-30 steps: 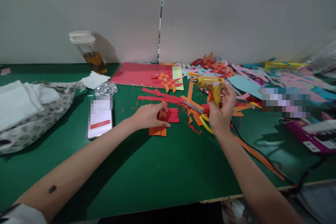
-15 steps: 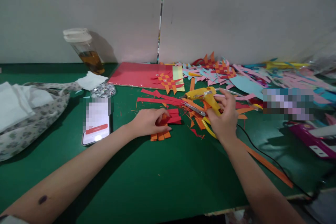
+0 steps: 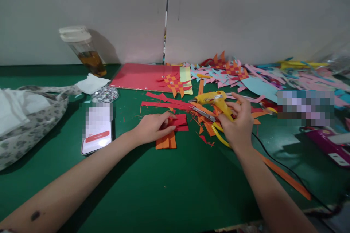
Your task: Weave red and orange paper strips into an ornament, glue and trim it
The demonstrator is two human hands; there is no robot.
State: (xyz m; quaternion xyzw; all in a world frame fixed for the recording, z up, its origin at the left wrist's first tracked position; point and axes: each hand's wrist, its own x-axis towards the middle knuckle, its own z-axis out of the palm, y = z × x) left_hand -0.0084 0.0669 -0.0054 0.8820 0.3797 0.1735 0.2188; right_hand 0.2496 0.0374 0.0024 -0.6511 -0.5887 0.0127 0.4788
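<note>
My left hand (image 3: 151, 126) lies on a woven piece of red and orange paper strips (image 3: 172, 131) on the green table, fingers curled and pinching the red strips near the weave's middle. My right hand (image 3: 237, 122) is wrapped round the handle of a yellow glue gun (image 3: 212, 99), whose nozzle points left, low over the table just right of the weave. A pair of scissors with yellow handles (image 3: 207, 120) lies under the gun among orange and red scraps.
A phone (image 3: 97, 131) lies left of the weave, with a bowl of googly eyes (image 3: 105, 94), a tissue and a jar of amber liquid (image 3: 86, 52) behind it. A patterned cloth bag (image 3: 30, 123) sits far left. Red card (image 3: 142, 76) and piled paper crafts (image 3: 232, 72) fill the back; a purple device (image 3: 328, 142) is at right.
My right hand has brought the glue gun down and leftward, from raised near the paper pile to low beside the weave. My left hand shifted its fingers on the strips.
</note>
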